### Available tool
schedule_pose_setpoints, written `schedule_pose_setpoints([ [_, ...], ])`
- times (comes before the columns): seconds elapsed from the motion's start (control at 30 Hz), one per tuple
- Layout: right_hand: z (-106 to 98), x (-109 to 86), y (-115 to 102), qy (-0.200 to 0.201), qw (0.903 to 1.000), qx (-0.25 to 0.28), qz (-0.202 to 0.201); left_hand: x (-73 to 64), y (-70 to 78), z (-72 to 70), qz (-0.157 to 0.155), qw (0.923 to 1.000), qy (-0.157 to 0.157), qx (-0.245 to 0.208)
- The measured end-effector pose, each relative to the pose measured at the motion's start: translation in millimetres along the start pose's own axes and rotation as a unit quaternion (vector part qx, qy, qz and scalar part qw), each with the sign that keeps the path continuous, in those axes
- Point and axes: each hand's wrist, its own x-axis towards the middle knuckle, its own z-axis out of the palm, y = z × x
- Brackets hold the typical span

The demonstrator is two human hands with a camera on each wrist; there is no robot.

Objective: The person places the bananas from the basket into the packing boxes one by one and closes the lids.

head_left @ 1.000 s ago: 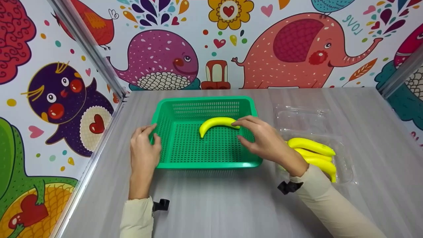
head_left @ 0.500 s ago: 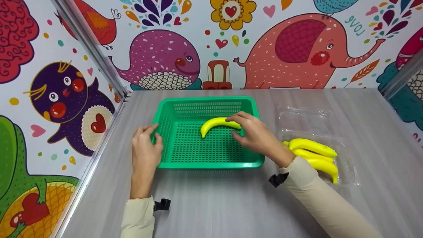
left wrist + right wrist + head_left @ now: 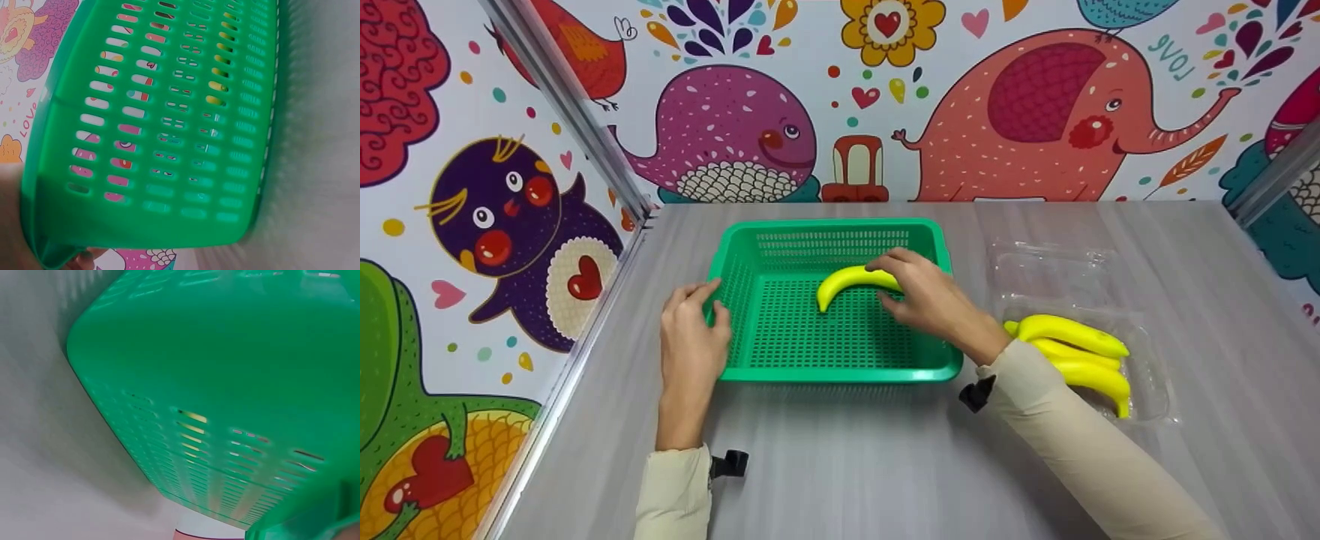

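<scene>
Head view | 1 banana (image 3: 846,280) in basket (image 3: 840,374), toward far-right corner, long axis roughly along far edge | right hand (image 3: 924,296) nearer, over its right end, thumb and fingers apart, contact unclear | left hand (image 3: 690,334) pinches left edge

The basket (image 3: 840,374) is green plastic, smooth and lightly glossy along its rim; the yellow banana (image 3: 849,280) in it has a smooth, softly shiny surface, like the other bananas (image 3: 1072,334) in the thin, clear, glossy plastic tray (image 3: 1156,379). The worktop (image 3: 847,465) shows a pale grey wood grain with a satin sheen, and the corner rail (image 3: 577,112) looks like bare metal. The sleeves (image 3: 673,487) are matt, cream-coloured cloth, and the black wrist mounts (image 3: 731,463) look like plastic.
</scene>
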Motion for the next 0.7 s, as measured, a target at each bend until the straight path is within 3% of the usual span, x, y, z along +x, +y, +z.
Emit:
schedule_pose_setpoints([
  [0.7, 2, 19.8, 4, -0.033, 0.9989, -0.031, 0.01, 0.2, 0.3, -0.6, -0.003, 1.0, -0.001, 0.001],
])
